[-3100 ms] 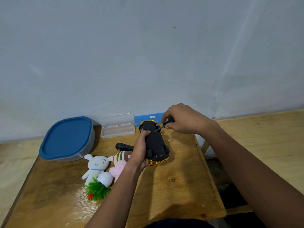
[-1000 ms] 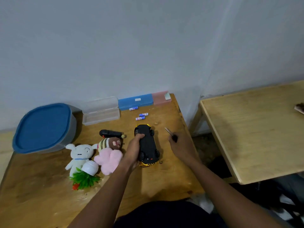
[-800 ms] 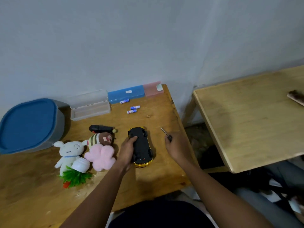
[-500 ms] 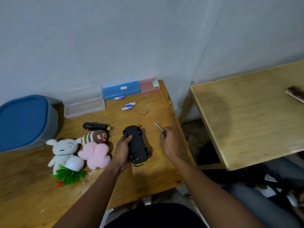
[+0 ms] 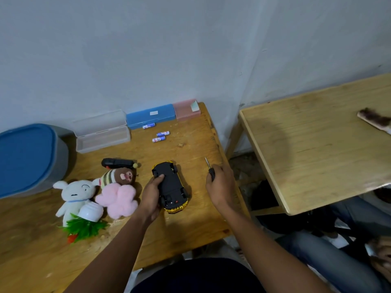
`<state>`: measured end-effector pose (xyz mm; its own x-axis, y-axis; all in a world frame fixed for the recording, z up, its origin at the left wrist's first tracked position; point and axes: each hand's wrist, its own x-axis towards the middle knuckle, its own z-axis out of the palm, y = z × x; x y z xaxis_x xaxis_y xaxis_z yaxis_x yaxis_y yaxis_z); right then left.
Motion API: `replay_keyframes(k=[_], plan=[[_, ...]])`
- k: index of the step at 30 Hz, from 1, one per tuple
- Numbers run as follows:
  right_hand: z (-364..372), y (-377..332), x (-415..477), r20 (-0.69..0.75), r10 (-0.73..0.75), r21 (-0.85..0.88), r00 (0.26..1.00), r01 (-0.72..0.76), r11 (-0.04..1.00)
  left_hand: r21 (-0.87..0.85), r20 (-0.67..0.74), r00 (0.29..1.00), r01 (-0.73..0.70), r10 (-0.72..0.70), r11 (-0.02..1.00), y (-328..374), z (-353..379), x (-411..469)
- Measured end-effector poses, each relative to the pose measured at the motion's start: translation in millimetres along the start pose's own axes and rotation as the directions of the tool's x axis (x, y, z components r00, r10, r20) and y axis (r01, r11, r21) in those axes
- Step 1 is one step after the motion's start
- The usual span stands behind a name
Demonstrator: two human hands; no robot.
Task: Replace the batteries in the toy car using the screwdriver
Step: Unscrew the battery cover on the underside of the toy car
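Note:
The yellow toy car (image 5: 171, 187) lies upside down on the wooden table (image 5: 190, 225), its black underside facing up. My left hand (image 5: 151, 197) grips its left side. To the right, near the table's right edge, my right hand (image 5: 221, 185) holds the screwdriver (image 5: 209, 169) by its black handle, with the metal tip pointing up and away, apart from the car. Three small blue and white batteries (image 5: 160, 136) lie loose at the back of the table.
Plush toys (image 5: 115, 191), a small fake plant (image 5: 83, 226) and a black remote (image 5: 117, 163) lie left of the car. Clear, blue and pink boxes (image 5: 150, 115) line the wall beside a blue-lidded tub (image 5: 25, 157). A second wooden table (image 5: 317, 149) stands to the right, above another person's legs.
My right hand lifted the screwdriver off the car and moved it to the right of the car. The car was lowered onto the table. My view tilted down and right.

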<state>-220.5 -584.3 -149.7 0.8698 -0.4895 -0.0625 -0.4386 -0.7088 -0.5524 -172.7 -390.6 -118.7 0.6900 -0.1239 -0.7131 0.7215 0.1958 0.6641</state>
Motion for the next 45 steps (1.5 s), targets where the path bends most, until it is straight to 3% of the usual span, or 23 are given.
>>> replay_keyframes(k=[11, 14, 18, 23, 29, 35, 39, 41, 45], plan=[[-11, -4, 2, 0.055, -0.042, -0.025, 0.998, 0.044, 0.999, -0.072, 0.076, 0.991, 0.118, -0.112, 0.99, 11, -1, -15], [-21, -21, 2, -0.001, -0.208, 0.022, 0.978, 0.208, 0.978, -0.109, 0.083, 0.993, 0.092, -0.083, 0.99, 20, 2, -20], [-26, -64, -2, 0.057, -0.453, 0.135, 0.89, 0.443, 0.886, -0.146, 0.123, 0.991, 0.065, -0.047, 0.987, 30, 5, -28], [-25, -92, -14, 0.117, -0.585, 0.03, 0.802, 0.586, 0.81, -0.156, 0.183, 0.98, -0.047, 0.076, 0.987, 41, 4, -37], [-31, -105, -16, 0.198, -0.553, 0.156, 0.81, 0.531, 0.833, -0.125, 0.106, 0.981, -0.149, 0.163, 0.981, 46, 9, -42], [-37, -112, -6, 0.319, -0.489, 0.278, 0.812, 0.413, 0.867, -0.113, 0.103, 0.985, -0.126, 0.138, 0.986, 41, 13, -41], [-43, -112, -6, 0.299, -0.559, 0.411, 0.773, 0.425, 0.807, -0.159, 0.091, 0.99, -0.09, 0.105, 0.983, 45, 8, -36], [-46, -111, -7, 0.344, -0.559, 0.5, 0.755, 0.357, 0.789, -0.179, 0.114, 0.986, -0.1, 0.122, 0.979, 47, 7, -34], [-45, -104, -4, 0.318, -0.5, 0.605, 0.806, 0.234, 0.761, -0.201, 0.151, 0.982, -0.081, 0.112, 0.976, 51, 6, -30]])
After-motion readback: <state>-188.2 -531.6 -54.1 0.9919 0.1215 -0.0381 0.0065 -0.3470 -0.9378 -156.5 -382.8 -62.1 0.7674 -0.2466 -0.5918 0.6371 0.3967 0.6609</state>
